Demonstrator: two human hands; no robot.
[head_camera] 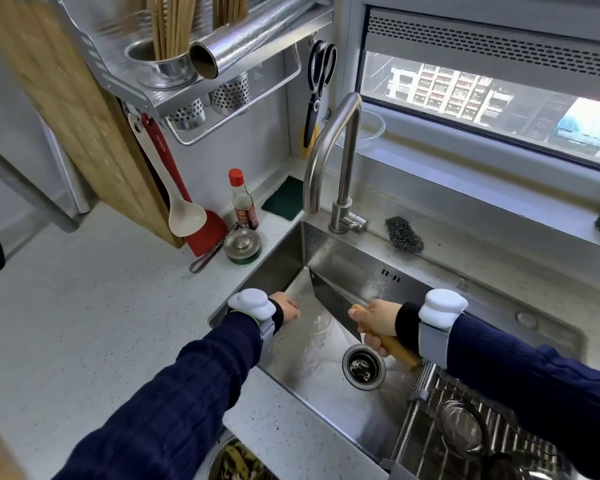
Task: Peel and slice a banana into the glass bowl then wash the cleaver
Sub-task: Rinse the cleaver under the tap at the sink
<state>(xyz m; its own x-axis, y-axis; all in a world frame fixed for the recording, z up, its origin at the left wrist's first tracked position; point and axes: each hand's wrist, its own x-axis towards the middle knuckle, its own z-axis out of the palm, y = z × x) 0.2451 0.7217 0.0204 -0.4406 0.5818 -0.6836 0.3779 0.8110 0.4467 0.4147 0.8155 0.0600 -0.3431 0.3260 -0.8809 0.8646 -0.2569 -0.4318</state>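
Right hand (378,322): fingers wrapped tight round the cleaver's wooden handle, over the right half of the sink.
Cleaver (329,296): inside the sink, blade dark and tilted, its tip reaching toward the far left corner of the basin; the handle end lies above the drain (363,366).
Left hand (284,306): just inside the sink's left edge, apart from the blade; the fingers bend down behind the knuckles (whether they grip anything cannot be told).
Sink (326,251): steel, its floor wet and shining between the two hands.
Glass bowl (378,119): on the window ledge behind the faucet (329,143), well apart from the cleaver.
Counter, far edge: a green scouring pad (283,199) by the sink's far left corner, a steel wool ball (404,234) right of the faucet base.
Roll-up rack (465,427): across the sink's near right corner.
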